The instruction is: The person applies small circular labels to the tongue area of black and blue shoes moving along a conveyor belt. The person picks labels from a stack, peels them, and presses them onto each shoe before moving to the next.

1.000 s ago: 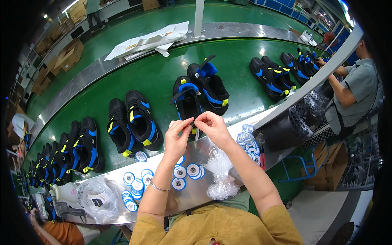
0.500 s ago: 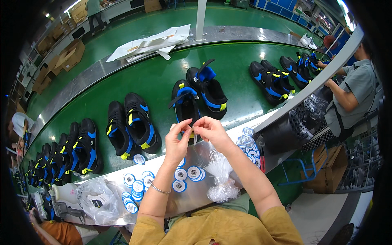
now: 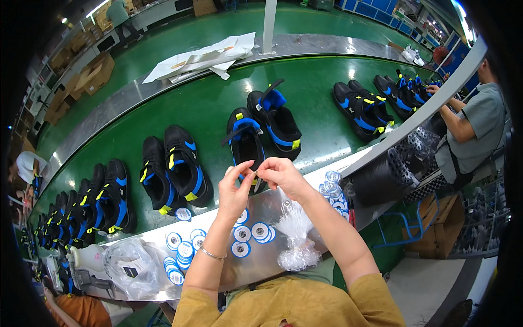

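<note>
Head view: you've got a small tag (image 3: 257,182) pinched between both sets of fingertips, left hand (image 3: 235,188) and right hand (image 3: 280,173) closed on it, held up over the near edge of the green belt (image 3: 218,103) right by the black-and-blue shoe (image 3: 245,144). Round blue-white stickers (image 3: 251,231) and a clear bag of ties (image 3: 297,245) sit on the steel ledge (image 3: 272,204) beneath, within easy reach.

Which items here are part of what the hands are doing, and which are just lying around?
In use:
left hand and right hand, pinching a small thin item between the fingers
black-and-blue strapped shoe right beneath them

Lying about:
round white-and-blue tags
clear plastic bundle
white paper sheets
cardboard boxes
</note>
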Demonstrator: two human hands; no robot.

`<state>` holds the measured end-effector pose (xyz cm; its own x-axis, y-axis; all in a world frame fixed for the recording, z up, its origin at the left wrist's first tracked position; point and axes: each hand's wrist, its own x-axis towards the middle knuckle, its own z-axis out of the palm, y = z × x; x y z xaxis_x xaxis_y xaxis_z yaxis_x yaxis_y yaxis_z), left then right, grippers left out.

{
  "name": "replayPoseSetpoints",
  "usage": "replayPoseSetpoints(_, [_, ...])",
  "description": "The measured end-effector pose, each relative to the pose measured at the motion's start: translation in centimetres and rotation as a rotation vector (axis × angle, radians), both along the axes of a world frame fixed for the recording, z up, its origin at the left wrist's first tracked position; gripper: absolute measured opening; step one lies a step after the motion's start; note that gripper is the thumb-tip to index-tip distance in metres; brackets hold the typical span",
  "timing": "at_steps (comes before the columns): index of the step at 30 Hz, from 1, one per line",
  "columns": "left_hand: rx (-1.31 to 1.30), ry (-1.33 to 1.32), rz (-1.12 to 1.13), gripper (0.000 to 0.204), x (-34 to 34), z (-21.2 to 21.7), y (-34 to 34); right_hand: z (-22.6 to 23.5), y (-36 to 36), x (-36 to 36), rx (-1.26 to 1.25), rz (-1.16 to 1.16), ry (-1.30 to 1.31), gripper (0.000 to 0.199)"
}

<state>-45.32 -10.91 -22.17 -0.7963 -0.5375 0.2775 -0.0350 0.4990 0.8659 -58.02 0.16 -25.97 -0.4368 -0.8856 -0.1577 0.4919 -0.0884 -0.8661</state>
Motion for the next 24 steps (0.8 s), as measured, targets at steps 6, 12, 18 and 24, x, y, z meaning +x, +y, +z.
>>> replayPoseSetpoints(6, [-0.229,-0.176,0.229,0.055,-1.6,-3.0,-6.3,0.6,-1.9,-3.7,0.144,-0.243,0.342,0.015])
replayPoseSetpoints(12, [0.309,-0.079,-0.108,0.069,-8.4,-1.8,-9.9,1.0,-7.7,-5.2,0.435,-0.407,1.128,0.021])
replayPoseSetpoints(18, [0.15,-0.204,-0.211,0.032,-10.4,-2.2,-12.0,0.2,-8.4,-4.4,0.355,-0.532,1.241,0.014])
replayPoseSetpoints(24, [0.479,-0.135,-0.049,0.024,-8.5,-1.8,-12.1,-2.8,-8.5,-4.9,0.332,-0.633,0.834,0.014])
